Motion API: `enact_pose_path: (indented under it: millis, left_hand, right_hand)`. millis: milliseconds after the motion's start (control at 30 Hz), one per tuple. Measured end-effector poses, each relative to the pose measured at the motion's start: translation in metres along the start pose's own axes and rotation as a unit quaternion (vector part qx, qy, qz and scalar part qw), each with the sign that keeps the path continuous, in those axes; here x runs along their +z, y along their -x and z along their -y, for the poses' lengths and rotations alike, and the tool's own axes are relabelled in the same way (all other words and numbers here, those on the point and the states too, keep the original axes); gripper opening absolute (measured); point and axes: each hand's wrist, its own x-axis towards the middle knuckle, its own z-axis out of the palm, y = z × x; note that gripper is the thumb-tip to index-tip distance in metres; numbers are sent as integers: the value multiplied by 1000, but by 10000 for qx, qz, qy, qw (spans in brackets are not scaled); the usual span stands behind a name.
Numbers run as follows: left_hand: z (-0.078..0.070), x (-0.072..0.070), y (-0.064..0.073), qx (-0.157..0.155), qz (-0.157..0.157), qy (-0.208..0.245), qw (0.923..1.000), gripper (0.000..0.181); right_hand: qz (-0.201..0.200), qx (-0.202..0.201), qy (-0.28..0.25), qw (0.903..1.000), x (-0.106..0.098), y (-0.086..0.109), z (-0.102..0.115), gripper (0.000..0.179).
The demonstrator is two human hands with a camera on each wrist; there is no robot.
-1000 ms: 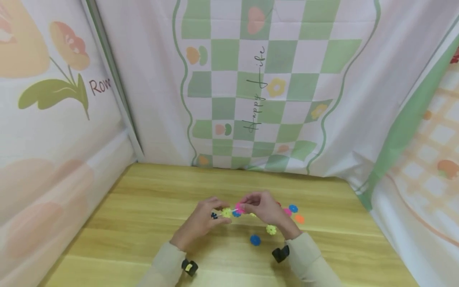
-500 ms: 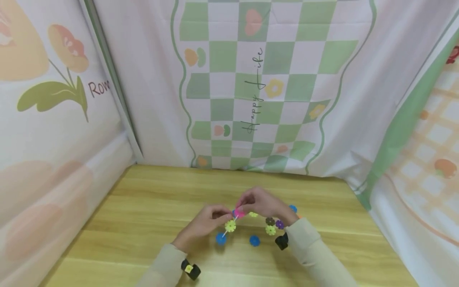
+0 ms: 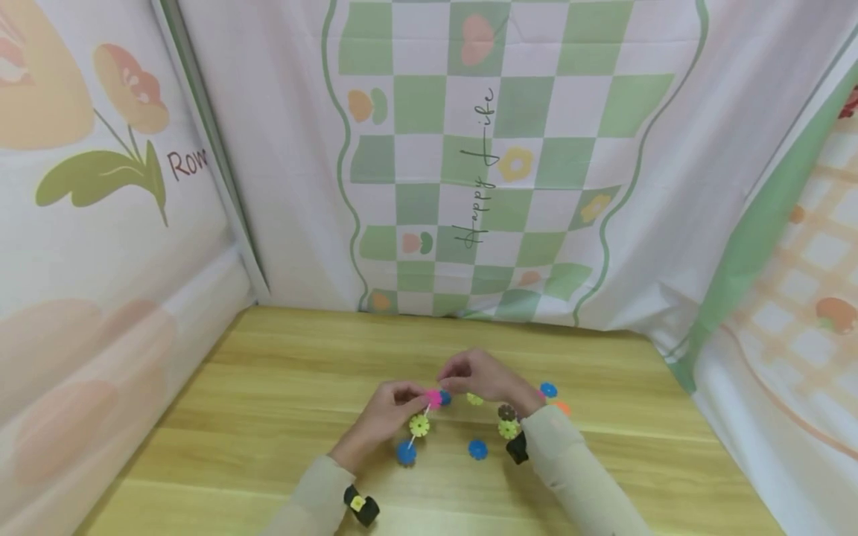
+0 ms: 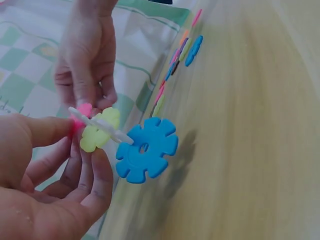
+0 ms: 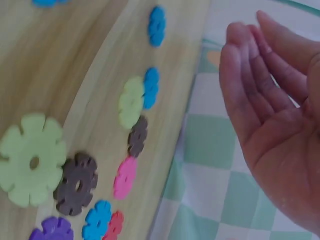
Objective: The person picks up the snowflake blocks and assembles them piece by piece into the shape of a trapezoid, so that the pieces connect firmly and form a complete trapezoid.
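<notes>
My left hand pinches a pink notched plastic disc between thumb and fingers. From that disc hangs a slanting chain of interlocked pieces: white connecting discs seen edge-on, a light yellow disc in the middle and a blue disc at the low end. The yellow one shows face-on in the head view. Just right of the pink disc is my right hand; in the right wrist view its fingers are loosely bent with nothing between them.
Loose notched discs lie on the wooden table: a blue one in front, a yellow one and a brown one by my right wrist, several others farther right. A checked cloth hangs behind the table.
The chain has swung from level to slanting down toward me. The pink disc has passed from my right hand to my left, and the right hand has let go.
</notes>
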Motion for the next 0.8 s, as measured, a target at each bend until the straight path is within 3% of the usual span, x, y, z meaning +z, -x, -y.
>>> enact_pose_path:
  millis: [133, 367, 600, 800]
  left_hand:
    - [1, -3, 1, -149, -221, 4, 9996, 21]
    - [3, -5, -1, -424, -385, 186, 9982, 23]
    - [3, -6, -2, -482, -436, 201, 9977, 23]
    - [2, -7, -2, -422, -414, 199, 9981, 22]
  right_hand:
    - [-151, 57, 623, 9979, 0, -7, -8, 17]
    - [26, 90, 1381, 9904, 16, -11, -19, 17]
    - [-101, 368, 1424, 9891, 26, -10, -21, 13]
    - [-255, 558, 1055, 9925, 27, -7, -22, 15]
